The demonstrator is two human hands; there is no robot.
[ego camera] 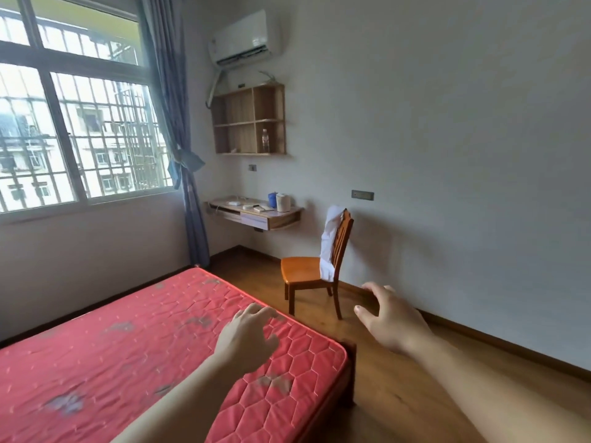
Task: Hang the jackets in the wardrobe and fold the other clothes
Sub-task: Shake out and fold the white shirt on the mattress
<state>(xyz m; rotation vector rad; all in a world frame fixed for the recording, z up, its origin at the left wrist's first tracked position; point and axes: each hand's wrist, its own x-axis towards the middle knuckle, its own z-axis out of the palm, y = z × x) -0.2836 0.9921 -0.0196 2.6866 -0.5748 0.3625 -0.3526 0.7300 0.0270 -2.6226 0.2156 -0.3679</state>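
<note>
A: Where is the clothing?
B: A white garment [329,244] drapes vertically over the wooden chair [311,270] back, centre-right.
A: Hands?
B: Left hand [248,335] over the red mattress [128,346], right hand [391,318] over floor; both spread, empty.

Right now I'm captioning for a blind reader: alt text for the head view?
Both hands, left hand and right hand, reach out empty toward a white garment draped over a wooden chair beside a bare red mattress.
</note>
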